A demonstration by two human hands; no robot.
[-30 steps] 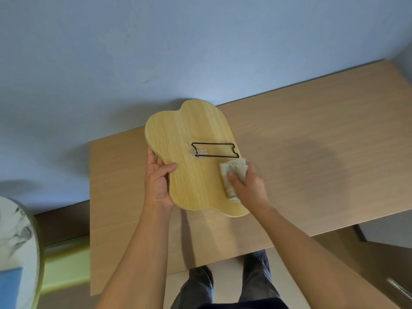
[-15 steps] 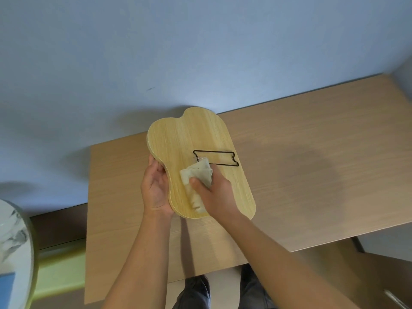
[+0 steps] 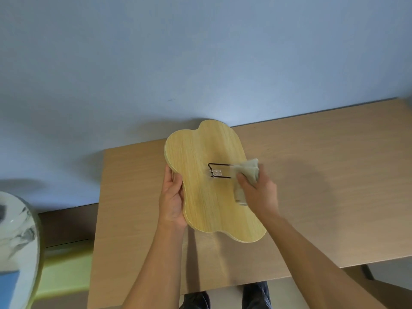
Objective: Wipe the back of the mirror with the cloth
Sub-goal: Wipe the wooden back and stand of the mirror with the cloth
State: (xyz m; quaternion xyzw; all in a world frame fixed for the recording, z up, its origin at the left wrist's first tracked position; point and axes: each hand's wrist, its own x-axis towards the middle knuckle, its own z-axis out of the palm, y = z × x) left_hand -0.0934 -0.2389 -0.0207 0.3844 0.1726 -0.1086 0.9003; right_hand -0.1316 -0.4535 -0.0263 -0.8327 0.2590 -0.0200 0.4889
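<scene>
mirror [image 3: 209, 186]: wavy-edged panel with a pale wood-grain back turned up toward the camera, held tilted above the desk, its far lobe reaching past the desk's back edge against the wall; the glass side is not visible.
wire stand [image 3: 219, 170]: thin black wire loop lying flat against the middle of the mirror's back, with a small clear clip at its left end; its right end is hidden under the cloth.
cloth [image 3: 247, 172]: small, pale grey-beige, bunched, pressed on the mirror's back at its right edge, just right of the wire stand; a loose end hangs down under the palm.
right hand [image 3: 258, 192]: grip closed around the cloth, fingers curled over the wad and pushing it onto the wood; the forearm runs off to the lower right.
left hand [image 3: 172, 201]: grip clamped on the mirror's left edge at the narrow waist of the outline, the thumb lying along the rim; the other fingers are behind the panel, out of sight.
desk [image 3: 323, 186]: light brown wood-grain top under the mirror, set against the wall, with the shadow of the mirror and arms across it.
wall [image 3: 200, 52]: plain blue-grey, filling the upper half of the view.
round table [image 3: 15, 241]: white marbled top at the far left edge, well apart from the desk.
legs [image 3: 256, 295]: 2 dark trouser legs showing below the desk's near edge.
</scene>
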